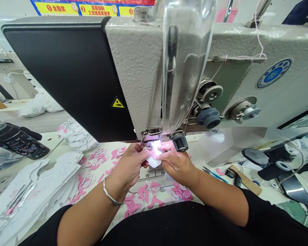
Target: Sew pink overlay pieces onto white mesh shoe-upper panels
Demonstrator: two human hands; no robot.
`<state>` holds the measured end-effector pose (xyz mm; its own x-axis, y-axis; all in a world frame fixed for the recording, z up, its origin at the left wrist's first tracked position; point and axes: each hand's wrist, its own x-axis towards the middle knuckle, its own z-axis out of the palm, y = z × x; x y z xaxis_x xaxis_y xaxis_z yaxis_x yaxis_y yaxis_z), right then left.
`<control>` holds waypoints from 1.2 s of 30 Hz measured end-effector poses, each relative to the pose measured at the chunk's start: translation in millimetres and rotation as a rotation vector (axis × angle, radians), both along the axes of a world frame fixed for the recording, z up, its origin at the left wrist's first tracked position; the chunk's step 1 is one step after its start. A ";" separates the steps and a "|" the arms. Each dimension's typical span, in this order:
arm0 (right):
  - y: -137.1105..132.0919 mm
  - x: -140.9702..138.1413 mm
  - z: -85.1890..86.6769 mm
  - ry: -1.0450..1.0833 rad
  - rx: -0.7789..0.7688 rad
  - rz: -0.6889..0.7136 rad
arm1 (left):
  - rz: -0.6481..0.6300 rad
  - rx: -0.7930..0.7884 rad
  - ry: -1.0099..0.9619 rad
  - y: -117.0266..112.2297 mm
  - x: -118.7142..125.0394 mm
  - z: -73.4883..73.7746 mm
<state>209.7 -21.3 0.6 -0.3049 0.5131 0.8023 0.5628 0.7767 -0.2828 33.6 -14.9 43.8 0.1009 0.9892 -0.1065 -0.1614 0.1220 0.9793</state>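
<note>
While both hands (128, 165) pinch mesh (153, 162), a yellow banner (58, 9) shows numerals.

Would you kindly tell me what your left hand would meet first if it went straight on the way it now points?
Probably the white mesh patch, which the left hand's fingers seem already to touch; the right hand lies just beyond, though depth is unclear.
</note>
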 end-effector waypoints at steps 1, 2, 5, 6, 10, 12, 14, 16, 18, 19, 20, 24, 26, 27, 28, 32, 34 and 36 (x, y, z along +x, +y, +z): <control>-0.1 -0.3 -0.2 0.002 0.001 -0.006 | -0.001 -0.003 -0.007 0.1 0.1 0.1; -0.4 -0.7 -0.3 0.001 -0.002 -0.016 | 0.000 -0.006 -0.014 0.2 0.1 0.2; -1.6 -1.9 -0.2 0.001 -0.007 -0.041 | 0.005 -0.017 -0.028 0.3 -0.5 0.1; -1.9 -2.2 0.2 0.001 -0.007 -0.038 | 0.009 -0.019 -0.028 0.4 -0.8 -0.2; -1.3 -3.3 1.8 0.003 0.003 -0.026 | 0.002 -0.011 -0.038 1.8 -1.6 -1.1; -0.5 -3.1 1.8 0.004 0.009 -0.030 | -0.020 -0.003 -0.052 2.0 -2.0 -0.9; 0.1 -2.3 1.1 0.000 0.013 -0.026 | -0.037 0.002 -0.059 1.6 -2.2 -0.6; 0.3 -1.3 0.2 -0.005 0.010 -0.025 | -0.032 0.000 -0.062 1.0 -2.1 -0.5; 0.0 -0.7 -0.3 -0.014 -0.001 -0.033 | -0.014 -0.010 -0.066 0.7 -1.8 -1.1; -0.3 -0.5 -0.3 -0.022 -0.012 -0.039 | -0.003 -0.017 -0.068 0.8 -1.6 -1.7; -0.6 -0.5 -0.2 -0.026 -0.022 -0.047 | 0.004 -0.022 -0.070 1.0 -1.3 -2.3; -1.6 -1.1 0.0 -0.047 -0.080 -0.087 | -0.005 -0.001 -0.066 1.0 -1.0 -4.5; -1.4 -1.3 -0.6 -0.056 -0.104 -0.112 | -0.017 0.021 -0.053 0.4 -1.6 -5.2; -1.1 -1.3 -0.9 -0.062 -0.110 -0.119 | -0.024 0.027 -0.044 0.2 -2.1 -5.6; -0.7 -1.3 -1.3 -0.064 -0.111 -0.125 | -0.030 0.026 -0.032 -0.1 -2.7 -6.1; 1.5 -0.3 -1.3 -0.076 -0.111 -0.115 | -0.037 0.012 0.036 -0.9 -4.7 -7.8; 2.7 1.0 -0.3 -0.078 -0.117 -0.103 | -0.044 0.040 0.067 -1.9 -4.2 -7.5; 4.1 2.8 0.8 -0.083 -0.131 -0.091 | -0.057 0.076 0.090 -3.5 -2.6 -5.9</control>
<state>212.6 -17.2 1.5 -0.3149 0.6400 0.7009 0.6548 0.6811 -0.3277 31.0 -18.4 37.9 0.1508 0.9876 -0.0430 -0.0671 0.0536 0.9963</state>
